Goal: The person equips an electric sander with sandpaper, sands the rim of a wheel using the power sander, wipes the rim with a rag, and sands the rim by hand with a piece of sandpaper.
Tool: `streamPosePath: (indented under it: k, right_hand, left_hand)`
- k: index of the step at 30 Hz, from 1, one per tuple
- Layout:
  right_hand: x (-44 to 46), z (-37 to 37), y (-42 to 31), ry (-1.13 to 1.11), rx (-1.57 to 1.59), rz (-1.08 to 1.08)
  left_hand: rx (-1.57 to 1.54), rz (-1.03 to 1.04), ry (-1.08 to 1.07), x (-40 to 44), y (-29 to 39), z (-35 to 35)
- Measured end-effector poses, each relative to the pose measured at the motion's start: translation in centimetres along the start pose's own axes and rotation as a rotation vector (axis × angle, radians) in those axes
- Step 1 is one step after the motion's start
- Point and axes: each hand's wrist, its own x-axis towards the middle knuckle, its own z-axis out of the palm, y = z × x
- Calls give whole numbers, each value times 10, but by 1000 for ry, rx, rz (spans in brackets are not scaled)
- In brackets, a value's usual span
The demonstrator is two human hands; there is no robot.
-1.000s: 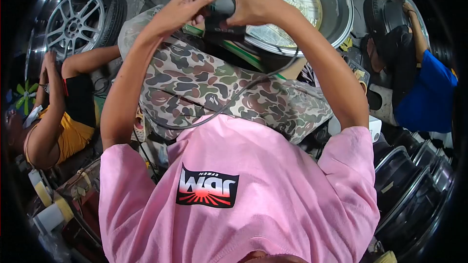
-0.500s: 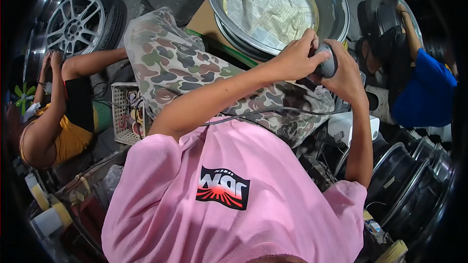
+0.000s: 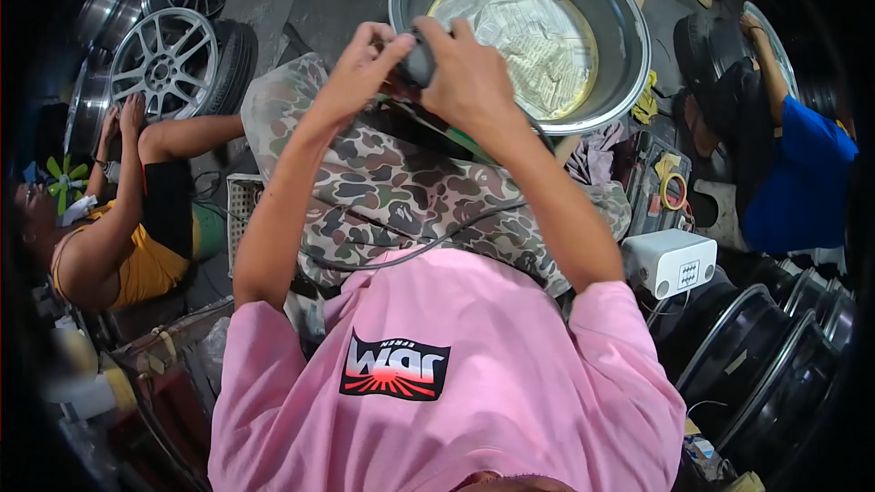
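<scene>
My right hand (image 3: 469, 77) is wrapped round a dark, rounded tool (image 3: 419, 62) above my lap. With curled fingers and thumb, my left hand (image 3: 366, 71) grips the tool's left side. Something reddish shows under the tool, mostly hidden by my hands. Just beyond them lies a large grey wheel rim (image 3: 627, 46), its centre covered with crumpled newspaper (image 3: 547, 50) edged with yellowish tape. A dark cable (image 3: 447, 239) crosses my camouflage-covered lap; where it ends is hidden.
To the left, a person in yellow (image 3: 137, 264) has both hands at a silver spoked wheel (image 3: 164, 73). A person in blue (image 3: 797, 187) sits at the right by another wheel. A white box (image 3: 670, 262) and several dark rims (image 3: 729, 355) stand at my right.
Both my hands have moved left with the dark tool, from the rim's near right side to its left side. My view has shifted, and more of the white box shows.
</scene>
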Motion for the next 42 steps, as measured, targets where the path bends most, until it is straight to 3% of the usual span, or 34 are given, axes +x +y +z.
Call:
streamPosePath:
  k: [3,9,12,16,20,22,25,28,30,34,37,42]
  right_hand:
    - [1,8,-6,67,-6,-6]
    - [-54,-47,8,-109,19,210]
    - [-81,-70,34,-68,-63,302]
    - [-103,-109,83,-13,-229,380]
    - [-108,-139,149,161,-411,357]
    - [-98,-156,172,115,-439,479]
    - [-85,-166,220,167,-505,453]
    - [-76,-164,219,131,-538,448]
    - [-75,-154,186,31,-530,468]
    - [-89,-131,104,-85,-317,451]
    - [-94,-131,109,-39,-313,381]
    - [-77,-147,159,19,-535,525]
  left_hand:
    - [-58,37,64,-3,2,1]
    - [-69,-22,-81,-19,-4,61]
    - [-108,84,-233,-4,-18,104]
    - [-15,26,-461,37,-2,161]
    - [423,315,-576,64,16,177]
    - [646,427,-656,63,17,163]
    - [915,267,-971,37,5,130]
    - [1138,58,-1232,8,-17,111]
    - [1112,-9,-1257,-7,-28,107]
    - [1135,143,-1248,-23,-42,111]
    - [1160,186,-1266,-28,-44,113]
    - [1235,216,-1240,-39,-58,115]
